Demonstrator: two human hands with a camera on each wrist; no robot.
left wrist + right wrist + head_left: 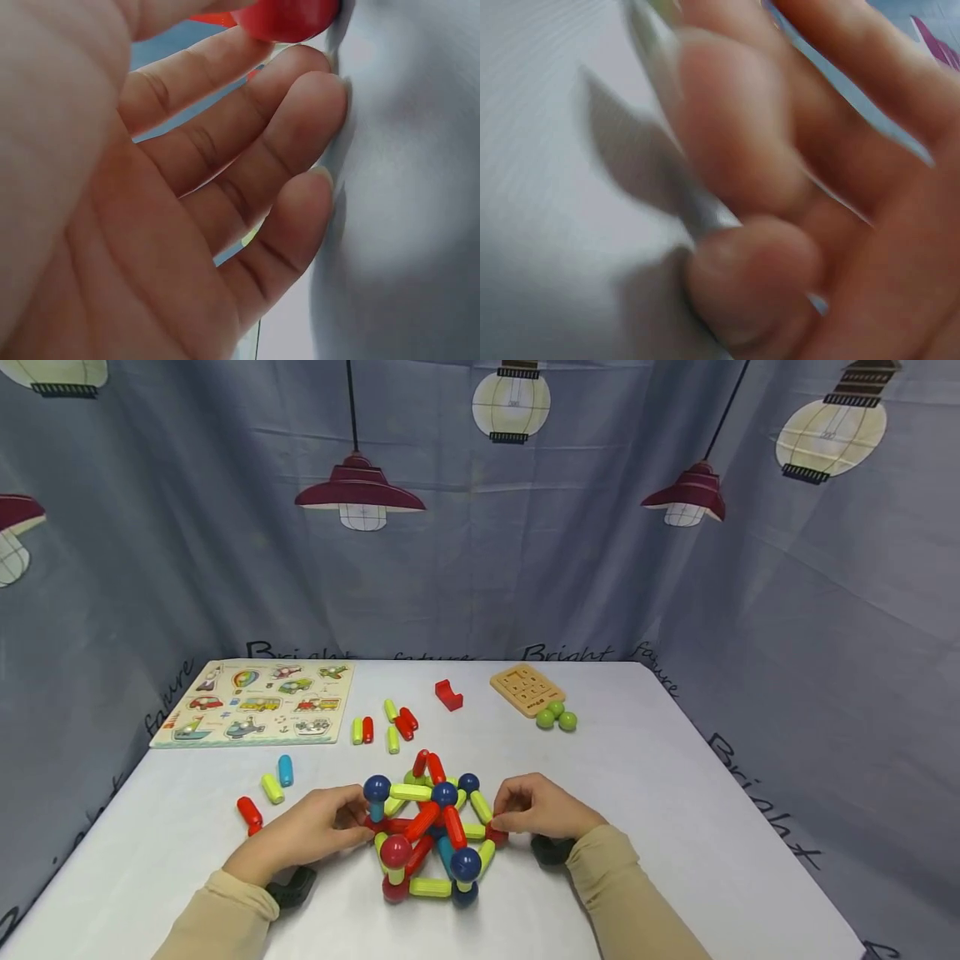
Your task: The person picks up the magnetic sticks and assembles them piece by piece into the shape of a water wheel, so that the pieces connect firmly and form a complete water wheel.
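Note:
A ball-and-rod building-toy structure (424,820) of red, yellow-green and blue rods with red, dark blue and green balls stands on the white table. At its left side my left hand (318,828) pinches a red ball (289,19) between thumb and index finger; the other fingers curve loosely, near the tabletop in the left wrist view. Opposite it, my right hand (546,810) pinches another red ball (497,834) low on the structure's right corner. Its remaining fingers curl beside the table surface in the blurred right wrist view.
Loose red and yellow-green rods (393,740) lie behind the structure; a blue rod (286,770) and several others are to the left. Further back are a picture puzzle board (258,703), a red block (448,695), a wooden number board (527,689) and green balls (556,717).

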